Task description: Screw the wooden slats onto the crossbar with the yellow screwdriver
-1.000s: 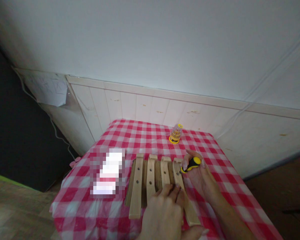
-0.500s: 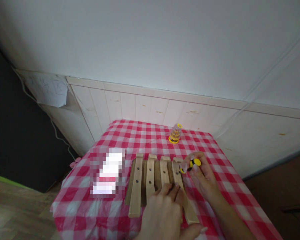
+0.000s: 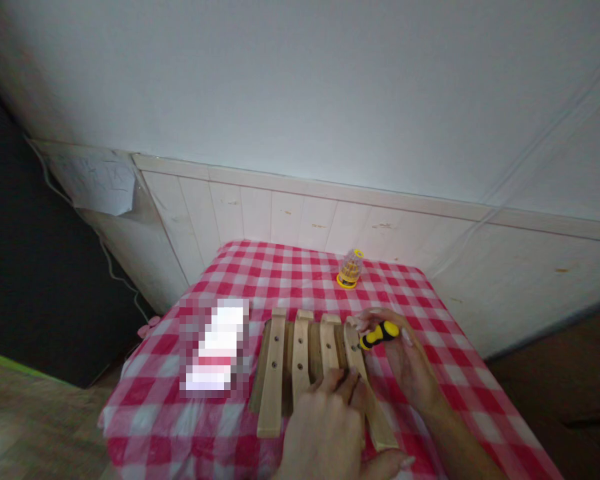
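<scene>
A wooden slatted rack (image 3: 285, 360) with several pale slats lies on a table covered by a red and white checked cloth (image 3: 275, 273). My left hand (image 3: 325, 427) rests on the near ends of the right slats, fingers spread flat and pressing down. My right hand (image 3: 405, 360) is closed around a short yellow and black screwdriver (image 3: 379, 334), whose tip points left at the rightmost slat near its far end.
A small clear and yellow holder of screwdriver bits (image 3: 350, 269) stands near the table's far edge. A blurred white and pink item (image 3: 215, 347) lies left of the rack. White panelled wall runs behind the table; wooden floor shows on both sides.
My right hand has turned the screwdriver in its fingers at the rightmost slat, the handle rolling and shifting slightly. My left hand has stayed on the slats.
</scene>
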The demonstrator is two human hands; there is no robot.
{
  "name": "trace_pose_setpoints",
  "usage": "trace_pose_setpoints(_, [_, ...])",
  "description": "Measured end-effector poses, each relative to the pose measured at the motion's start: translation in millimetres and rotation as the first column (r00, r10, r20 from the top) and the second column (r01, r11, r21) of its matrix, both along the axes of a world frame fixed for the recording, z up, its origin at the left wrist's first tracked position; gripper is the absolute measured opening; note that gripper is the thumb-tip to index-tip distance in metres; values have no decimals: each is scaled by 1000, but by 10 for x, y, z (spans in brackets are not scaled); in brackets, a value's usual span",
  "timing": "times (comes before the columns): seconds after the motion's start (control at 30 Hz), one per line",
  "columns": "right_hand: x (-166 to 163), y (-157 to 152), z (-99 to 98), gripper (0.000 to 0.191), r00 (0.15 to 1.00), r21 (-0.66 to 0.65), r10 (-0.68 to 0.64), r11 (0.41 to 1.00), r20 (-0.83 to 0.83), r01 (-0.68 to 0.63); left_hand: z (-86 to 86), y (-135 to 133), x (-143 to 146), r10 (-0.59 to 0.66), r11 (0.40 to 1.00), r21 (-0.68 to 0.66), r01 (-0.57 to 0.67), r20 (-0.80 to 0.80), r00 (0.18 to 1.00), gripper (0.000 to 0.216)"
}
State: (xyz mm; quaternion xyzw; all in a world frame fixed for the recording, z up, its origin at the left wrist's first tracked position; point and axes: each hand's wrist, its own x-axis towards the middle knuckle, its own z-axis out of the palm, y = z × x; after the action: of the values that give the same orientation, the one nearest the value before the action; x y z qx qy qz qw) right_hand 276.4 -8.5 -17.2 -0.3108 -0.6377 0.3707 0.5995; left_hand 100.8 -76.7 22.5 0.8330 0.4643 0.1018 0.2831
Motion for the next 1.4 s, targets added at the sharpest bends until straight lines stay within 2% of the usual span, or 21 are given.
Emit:
trace_pose_setpoints(0.1, [29,-3,36,35,969,181,-67,983,239,24,-42,-2,-2,-4,1000,18,4,13,1000,65])
trace_pose_setpoints(0.17, [14,-10,49,32,944,271,-116,962,308,30,-65,-4,1,-2,999,34,1,25,1000,66])
trace_pose_setpoints(0.37, [-36,-40,-21,33,933,326,-183,942,310,76,-72,1,8,-15,999,44,13,39,999,66])
trace_pose_setpoints(0.5, [28,-26,-33,37,914,423,-241,902,325,88,-75,12,7,-12,999,53,10,33,999,66])
trace_pose_setpoints(0.7, [114,0,53,41,830,568,-281,821,482,-52,-100,15,21,3,999,54,-5,42,999,64])
trace_pose_setpoints(0.87, [113,-27,159,42,785,618,-337,783,520,-73,-105,18,26,-15,999,41,13,34,999,65])
trace_pose_setpoints(0.97, [103,-19,175,38,799,622,-332,781,502,-66,-90,20,12,-24,999,35,23,22,999,68])
trace_pose_setpoints(1.07, [98,8,118,28,824,594,-348,804,447,17,-58,12,3,-23,999,24,23,5,1000,69])
trace_pose_setpoints(1.13, [88,18,56,22,838,546,-377,829,394,117,-35,6,3,-22,1000,20,22,-9,1000,71])
trace_pose_setpoints(1.23, [38,4,-12,16,879,408,-370,883,300,232,-7,4,3,-29,999,18,30,-20,999,72])
trace_pose_setpoints(1.33, [-39,-24,-17,15,946,278,-248,942,206,187,1,8,-5,-34,999,33,35,-22,999,71])
trace_pose_setpoints(1.4, [-76,-34,0,19,972,275,-175,953,159,127,-9,9,-10,-30,998,45,31,-16,999,68])
